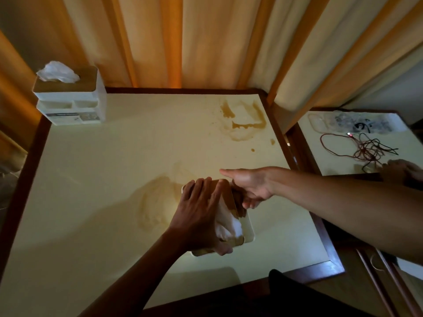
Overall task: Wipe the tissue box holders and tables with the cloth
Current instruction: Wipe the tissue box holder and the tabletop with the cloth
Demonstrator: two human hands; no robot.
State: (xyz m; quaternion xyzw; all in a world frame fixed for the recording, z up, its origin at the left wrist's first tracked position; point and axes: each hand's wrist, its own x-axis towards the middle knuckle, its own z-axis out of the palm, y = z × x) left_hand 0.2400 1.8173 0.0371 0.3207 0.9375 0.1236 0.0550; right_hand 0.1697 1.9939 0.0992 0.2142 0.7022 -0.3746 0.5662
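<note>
Head view: left hand [201,207] fingers flat on holder [246,227] at table [114,156] 5 o'clock; right hand [249,188] fingers curled, gripping holder; stain [242,122] at 1 o'clock.

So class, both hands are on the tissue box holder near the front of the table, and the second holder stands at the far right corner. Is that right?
Not quite. The head view shows the second holder at the far left corner. Both the left hand and the right hand are indeed on the near tissue box holder on the table.
</note>
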